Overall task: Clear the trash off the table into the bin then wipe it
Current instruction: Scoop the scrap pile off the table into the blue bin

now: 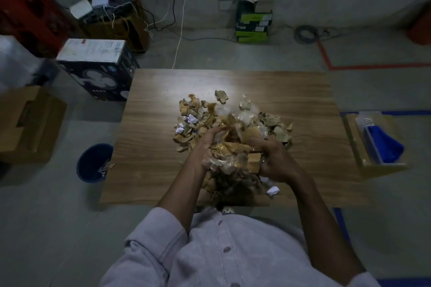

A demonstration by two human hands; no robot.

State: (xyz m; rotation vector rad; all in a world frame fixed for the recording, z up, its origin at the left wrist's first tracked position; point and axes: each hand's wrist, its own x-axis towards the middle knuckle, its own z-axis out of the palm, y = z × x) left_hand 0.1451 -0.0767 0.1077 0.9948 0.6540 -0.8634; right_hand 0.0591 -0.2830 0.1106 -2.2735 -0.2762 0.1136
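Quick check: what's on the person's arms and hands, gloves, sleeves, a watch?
No gloves: the left hand and right hand are bare, forearms too. The shirt is pale lilac-grey with a buttoned front, its left sleeve bunched up near the elbow. No watch or rings show.

trash [224, 121] lies on table [151, 147]; bin [93, 163] stands left.

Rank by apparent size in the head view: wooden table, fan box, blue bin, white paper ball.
Largest to smallest:
wooden table
fan box
blue bin, partly hidden behind the table edge
white paper ball
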